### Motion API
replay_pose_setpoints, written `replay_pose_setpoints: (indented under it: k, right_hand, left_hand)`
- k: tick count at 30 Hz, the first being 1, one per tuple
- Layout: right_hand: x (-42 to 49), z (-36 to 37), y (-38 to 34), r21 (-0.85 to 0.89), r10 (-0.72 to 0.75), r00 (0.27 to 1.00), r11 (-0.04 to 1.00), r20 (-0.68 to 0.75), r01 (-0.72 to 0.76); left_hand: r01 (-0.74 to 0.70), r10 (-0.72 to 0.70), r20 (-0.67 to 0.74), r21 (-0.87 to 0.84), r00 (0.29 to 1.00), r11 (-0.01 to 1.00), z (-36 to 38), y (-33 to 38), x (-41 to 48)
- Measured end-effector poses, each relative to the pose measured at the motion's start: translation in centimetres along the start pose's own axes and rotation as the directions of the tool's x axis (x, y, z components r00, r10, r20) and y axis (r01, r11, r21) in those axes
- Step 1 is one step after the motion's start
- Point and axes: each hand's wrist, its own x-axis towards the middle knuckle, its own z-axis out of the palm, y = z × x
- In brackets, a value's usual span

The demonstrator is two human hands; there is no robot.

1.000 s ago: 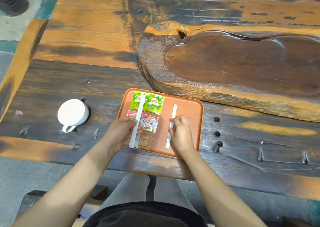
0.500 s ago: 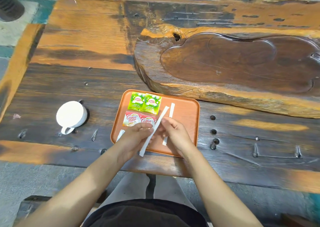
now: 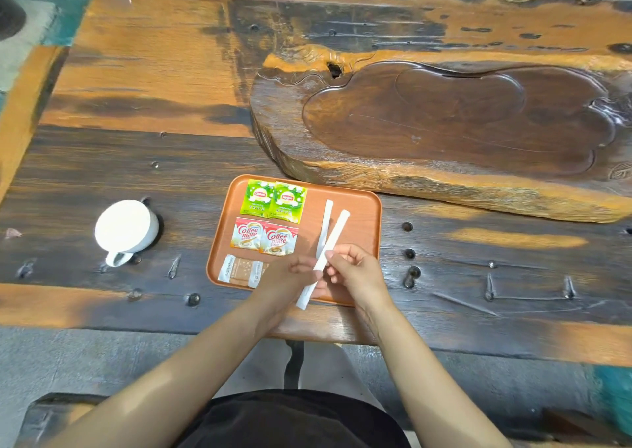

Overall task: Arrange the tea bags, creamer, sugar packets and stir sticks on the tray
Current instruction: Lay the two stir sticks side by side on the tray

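We take the orange tray [image 3: 371, 208] as our landmark; it lies on the dark wooden table [image 3: 136, 160], close to the table's near edge. At the tray's far left corner lie two green tea bags [image 3: 273, 201] side by side, each printed with a red "Lipton" badge; the smaller writing beneath is too fine for us to read. Just nearer than these sit two creamer packets [image 3: 263, 237], red and white, each reading "Coffee mate". At the tray's near left corner we see the sugar packets [image 3: 239, 270], brownish with white ends; their lettering is blurred, and their right end is hidden by the left hand [image 3: 290, 276].

One wrapped white stir stick [image 3: 325, 223] lies on the tray's right half, its long axis running from near to far. A second stir stick [image 3: 328, 252] is held above the tray, slanting across the first: its far end points toward the tray's far right corner, its near end toward the tray's near edge. The right hand [image 3: 355, 270] pinches it near its middle between thumb and fingertips; the left hand closes on it from below.

Left of the tray, well apart, stands a white cup [image 3: 124, 229]. Beyond the tray lies a carved wooden slab [image 3: 444, 123].
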Motion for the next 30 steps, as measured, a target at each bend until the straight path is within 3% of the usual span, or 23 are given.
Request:
replay_pose_setpoints:
  k: [4, 7, 11, 15, 23, 30]
  right_hand:
    - [1.5, -1.0, -0.8, -0.05, -0.012, 0.989, 0.999, -0.146, 0.005]
    - [4.2, -2.1, -1.7, -0.249, -0.015, 0.957, 0.967, -0.29, -0.061]
    - [6.7, -2.5, -1.7, -0.554, -0.002, 0.959, 0.817, -0.285, -0.163]
    - [7.4, -1.9, -1.3, -0.688, -0.067, 0.963, 0.713, -0.26, -0.137]
    - [7.0, -2.1, 0.1, -0.78, -0.275, 0.921, 0.624, -0.276, -0.047]
    - [7.0, -2.1, 0.5, -0.752, -0.292, 0.906, 0.658, -0.306, -0.043]
  left_hand:
    - [-0.039, 0.043, -0.055, 0.071, 0.998, 0.997, -0.4, -0.2, 0.3]
    - [-0.071, 0.098, -0.22, 0.128, 0.97, 0.989, -2.8, -0.1, 1.5]
    - [-0.084, 0.334, -0.453, 0.489, 0.827, 0.869, -8.1, 0.4, 3.2]
    - [-0.019, 0.479, -0.501, 0.676, 0.721, 0.736, -12.5, 0.3, 4.4]
    - [0.082, 0.348, -0.495, 0.659, 0.796, 0.748, -13.9, -0.9, 5.7]
    - [0.068, 0.336, -0.482, 0.645, 0.809, 0.761, -14.2, -1.1, 6.0]
